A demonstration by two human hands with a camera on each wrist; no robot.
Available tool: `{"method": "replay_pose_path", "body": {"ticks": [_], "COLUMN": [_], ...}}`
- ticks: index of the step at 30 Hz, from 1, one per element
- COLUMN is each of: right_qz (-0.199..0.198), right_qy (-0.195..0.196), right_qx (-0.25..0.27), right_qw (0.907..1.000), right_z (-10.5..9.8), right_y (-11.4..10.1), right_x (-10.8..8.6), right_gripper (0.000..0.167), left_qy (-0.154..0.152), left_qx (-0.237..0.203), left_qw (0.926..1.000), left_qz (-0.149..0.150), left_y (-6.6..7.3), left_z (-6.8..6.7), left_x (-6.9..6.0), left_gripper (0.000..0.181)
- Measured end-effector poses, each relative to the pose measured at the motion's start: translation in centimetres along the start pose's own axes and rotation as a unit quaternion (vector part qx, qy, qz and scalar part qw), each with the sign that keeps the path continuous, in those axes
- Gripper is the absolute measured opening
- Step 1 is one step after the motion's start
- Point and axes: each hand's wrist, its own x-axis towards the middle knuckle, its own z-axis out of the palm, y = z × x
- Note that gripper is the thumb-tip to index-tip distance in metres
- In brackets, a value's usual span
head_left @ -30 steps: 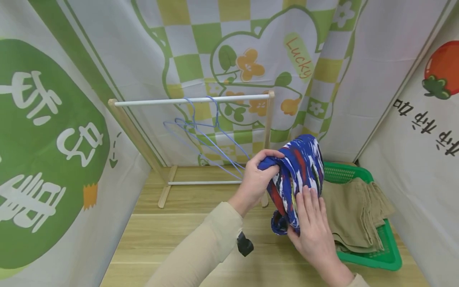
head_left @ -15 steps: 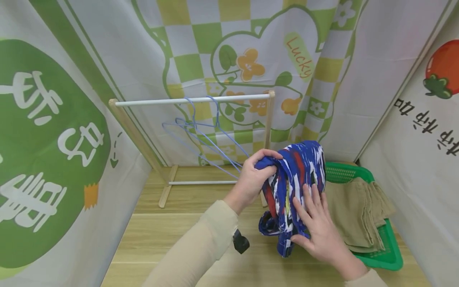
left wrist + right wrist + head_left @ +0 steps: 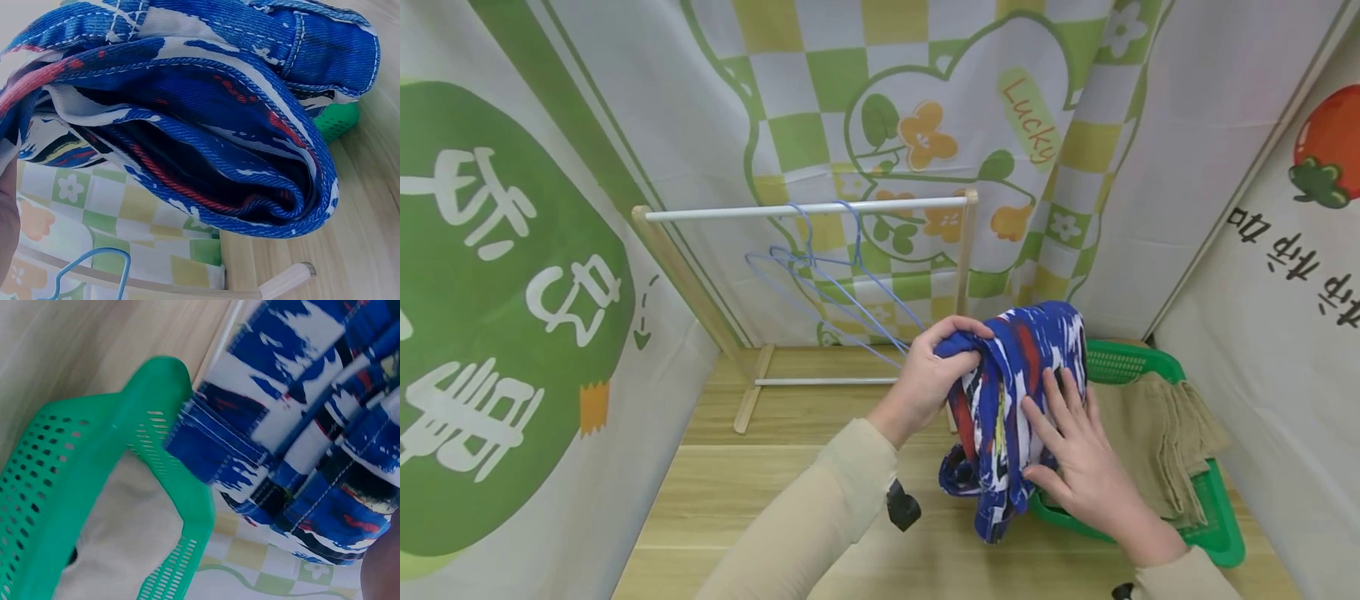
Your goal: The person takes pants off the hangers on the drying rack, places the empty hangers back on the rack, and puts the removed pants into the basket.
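Observation:
A bundled denim garment [image 3: 1022,358], blue with white and red streaks, hangs folded above the table; its exact kind is unclear. My left hand [image 3: 934,371] grips its upper left edge, thumb on the near side. Against its right side rests my right hand [image 3: 1078,454], fingers spread. In the left wrist view, a rolled opening of the denim garment [image 3: 250,69] with stitched seams fills much of the picture. The right wrist view has the denim garment [image 3: 300,431] hanging beside the green basket [image 3: 59,487].
The green basket [image 3: 1225,533] holds folded khaki cloth [image 3: 1138,442], right of my hands. Behind stands a wooden rack [image 3: 688,283] with a white bar [image 3: 722,214], where blue hangers [image 3: 857,233] hang. Printed fabric [image 3: 820,75] encloses the wooden table [image 3: 722,500].
The denim garment has come down slightly, and its lower end hangs further out. My right hand has spread its fingers and shifted a little right; my left hand keeps its grip.

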Motion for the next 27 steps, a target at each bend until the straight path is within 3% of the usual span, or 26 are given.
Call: {"method": "replay_pose_path", "body": {"ticks": [10,19,27], "right_qz": [0.037,0.003,-0.043], "right_qy": [0.001,0.026,0.064], "right_qx": [-0.051,-0.019,0.026], "right_qw": [0.9980,0.9995,0.9967], "right_z": [-1.7,-3.8,-4.8], "right_y": [1.8,4.6,5.2], "right_x": [1.2,2.4,3.4], "right_gripper": [0.085,0.092,0.090], "left_qy": [-0.033,-0.085,-0.106], "left_qx": [0.012,0.045,0.055], "left_qw": [0.9994,0.9953,0.9923], "left_qz": [-0.003,0.009,0.033], "left_y": [-0.1,-0.2,-0.3], "left_z": [-0.2,-0.6,-0.7], "left_x": [-0.4,-0.6,-0.7], "left_gripper": [0.021,0.017,0.013]}}
